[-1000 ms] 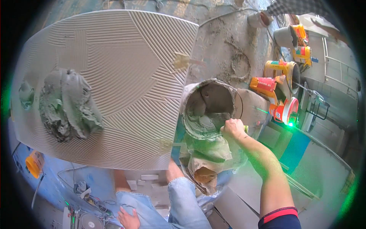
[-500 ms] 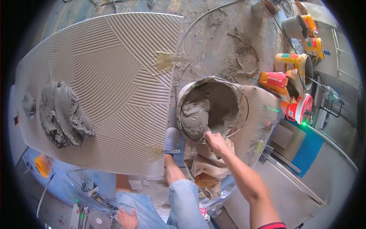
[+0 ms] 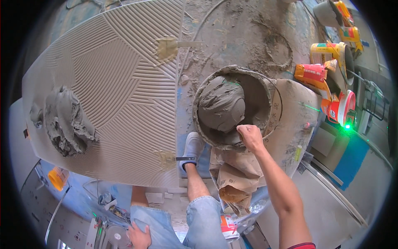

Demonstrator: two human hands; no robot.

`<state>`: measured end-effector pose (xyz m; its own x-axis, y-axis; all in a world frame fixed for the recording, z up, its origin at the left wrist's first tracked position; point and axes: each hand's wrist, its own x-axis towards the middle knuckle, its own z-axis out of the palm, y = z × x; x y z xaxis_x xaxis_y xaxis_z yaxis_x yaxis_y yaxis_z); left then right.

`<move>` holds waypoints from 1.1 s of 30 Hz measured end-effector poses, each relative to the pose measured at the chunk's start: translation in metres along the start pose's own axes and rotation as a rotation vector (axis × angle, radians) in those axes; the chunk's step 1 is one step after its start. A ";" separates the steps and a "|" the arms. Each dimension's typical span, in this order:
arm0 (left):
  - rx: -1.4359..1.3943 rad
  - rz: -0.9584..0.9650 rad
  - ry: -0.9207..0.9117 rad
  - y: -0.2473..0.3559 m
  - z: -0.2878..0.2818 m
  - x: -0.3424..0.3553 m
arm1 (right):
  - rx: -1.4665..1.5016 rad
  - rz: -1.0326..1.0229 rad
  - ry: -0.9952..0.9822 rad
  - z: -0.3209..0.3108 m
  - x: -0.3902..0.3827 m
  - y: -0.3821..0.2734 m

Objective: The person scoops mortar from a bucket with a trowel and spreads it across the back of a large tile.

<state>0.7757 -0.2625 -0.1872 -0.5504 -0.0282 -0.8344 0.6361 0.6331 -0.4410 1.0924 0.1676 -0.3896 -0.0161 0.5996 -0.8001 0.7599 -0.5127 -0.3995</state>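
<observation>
My right hand (image 3: 250, 137) is closed at the near rim of a mortar-caked bucket (image 3: 259, 99). It grips a trowel whose blade is hidden under a big rounded lump of wet grey mortar (image 3: 222, 103) inside the bucket. Left of the bucket lies a large slab coated with combed, ridged mortar (image 3: 112, 79). A heap of uncombed mortar (image 3: 66, 120) sits on the slab's left part, with a small dab beside it. My left hand (image 3: 139, 235) rests on my thigh with its fingers apart, holding nothing.
Flat metal strips (image 3: 190, 44) stick out from the slab's right edge. Cardboard (image 3: 286, 116) and a crumpled paper bag (image 3: 236, 182) lie by the bucket. At the right stand yellow buckets (image 3: 325, 54) and a red-white tub (image 3: 342, 108) near a bright green light. A hose crosses the floor.
The trowel's handle end has moved slightly right with my right hand, and the mortar in the bucket has risen into one large lump. The view has shifted; my left hand stays on my thigh.
</observation>
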 end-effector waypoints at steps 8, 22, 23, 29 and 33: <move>-0.034 0.047 0.070 -0.016 -0.004 0.003 | 0.220 -0.147 0.113 0.008 -0.021 0.012; -0.246 0.121 0.141 -0.086 -0.018 0.029 | -0.273 -0.329 0.469 -0.060 -0.185 -0.025; -0.256 0.087 0.159 -0.096 -0.019 0.031 | -0.213 -0.257 0.416 -0.053 -0.211 -0.061; -0.312 0.205 0.180 -0.129 -0.032 0.052 | -0.159 -0.470 0.225 0.027 -0.295 -0.198; -0.465 0.244 0.208 -0.149 -0.034 0.060 | -0.332 -0.879 0.430 0.163 -0.313 -0.307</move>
<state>0.6301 -0.3324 -0.1601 -0.5424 0.2846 -0.7905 0.4785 0.8780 -0.0122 0.7585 0.0375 -0.0892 -0.4681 0.8831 -0.0318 0.7342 0.3686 -0.5702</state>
